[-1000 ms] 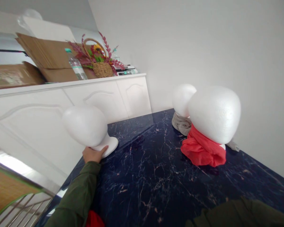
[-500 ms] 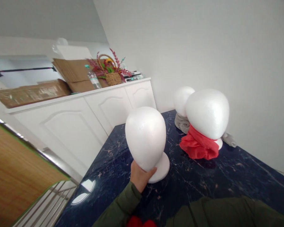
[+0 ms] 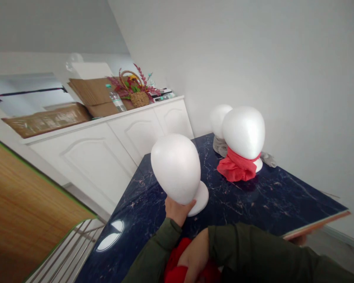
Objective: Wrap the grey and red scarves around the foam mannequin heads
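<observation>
My left hand (image 3: 177, 210) grips the neck of a white foam head (image 3: 176, 168), whose round base rests on the dark marble table (image 3: 289, 196). Close to my body, my right hand (image 3: 194, 257) closes over a red cloth (image 3: 177, 269) at the table's near edge. Farther back stands a second foam head (image 3: 244, 131) with a red scarf (image 3: 234, 169) around its neck. Behind that one, a third foam head (image 3: 218, 118) wears a grey scarf (image 3: 220, 146).
A white cabinet (image 3: 106, 145) runs along the left wall, carrying cardboard boxes (image 3: 88, 94), a water bottle (image 3: 115, 100) and a wicker flower basket (image 3: 138, 96). A wooden panel (image 3: 26, 212) and a metal rack (image 3: 67, 255) sit at lower left. A white wall lies behind the table.
My left hand carried the foam head from the table's left edge toward its middle and set it upright. My right hand came into view on the red cloth.
</observation>
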The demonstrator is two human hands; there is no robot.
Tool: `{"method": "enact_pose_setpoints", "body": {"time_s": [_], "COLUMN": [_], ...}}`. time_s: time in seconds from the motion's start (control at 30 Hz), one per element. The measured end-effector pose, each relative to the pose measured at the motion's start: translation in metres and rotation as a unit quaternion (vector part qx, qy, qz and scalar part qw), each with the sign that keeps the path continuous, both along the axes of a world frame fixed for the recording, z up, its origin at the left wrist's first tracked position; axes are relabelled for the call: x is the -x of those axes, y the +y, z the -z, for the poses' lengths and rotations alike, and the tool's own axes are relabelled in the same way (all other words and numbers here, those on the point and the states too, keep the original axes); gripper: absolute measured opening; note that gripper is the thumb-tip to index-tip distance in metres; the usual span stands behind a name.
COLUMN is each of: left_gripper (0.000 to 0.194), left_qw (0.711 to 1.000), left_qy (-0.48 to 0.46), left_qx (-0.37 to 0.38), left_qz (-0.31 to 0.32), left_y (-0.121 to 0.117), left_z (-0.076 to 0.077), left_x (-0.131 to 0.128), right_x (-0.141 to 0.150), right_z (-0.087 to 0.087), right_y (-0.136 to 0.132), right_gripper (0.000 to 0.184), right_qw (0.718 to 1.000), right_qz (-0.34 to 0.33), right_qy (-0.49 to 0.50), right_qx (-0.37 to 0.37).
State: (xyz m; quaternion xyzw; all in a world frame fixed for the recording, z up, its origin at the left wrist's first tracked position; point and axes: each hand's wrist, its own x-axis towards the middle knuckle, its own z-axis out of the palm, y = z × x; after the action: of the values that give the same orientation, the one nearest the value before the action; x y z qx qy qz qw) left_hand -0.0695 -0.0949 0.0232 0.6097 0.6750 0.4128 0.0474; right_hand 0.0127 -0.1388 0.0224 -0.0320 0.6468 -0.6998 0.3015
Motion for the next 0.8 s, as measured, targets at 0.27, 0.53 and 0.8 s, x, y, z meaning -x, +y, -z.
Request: {"method": "enact_pose_setpoints", "body": {"time_s": [0.27, 0.53, 0.8], "left_gripper": [0.074, 0.064, 0.033], "left_qw": [0.981, 0.856, 0.863], "left_qy": [-0.182, -0.223, -0.051], "left_qx": [-0.058, 0.232, 0.348], "left_qz": [0.041, 0.405, 0.363], "left_y": [-0.033, -0.139, -0.169], "left_z": [0.000, -0.011, -0.020], "left_x": [0.020, 0.040, 0.057], "right_x": [-0.028, -0.049, -0.068], "right_z": [0.004, 0.020, -0.011], "right_y": [-0.006, -0.049, -0.083], "right_gripper": [0.033, 0.017, 0.008], "right_qw": [0.983, 0.840, 0.872], "right_qz": [0.129, 0.489, 0.487], "right_qy": [0.051, 0.113, 0.006], "right_qx": [0.122, 0.205, 0.049]}}
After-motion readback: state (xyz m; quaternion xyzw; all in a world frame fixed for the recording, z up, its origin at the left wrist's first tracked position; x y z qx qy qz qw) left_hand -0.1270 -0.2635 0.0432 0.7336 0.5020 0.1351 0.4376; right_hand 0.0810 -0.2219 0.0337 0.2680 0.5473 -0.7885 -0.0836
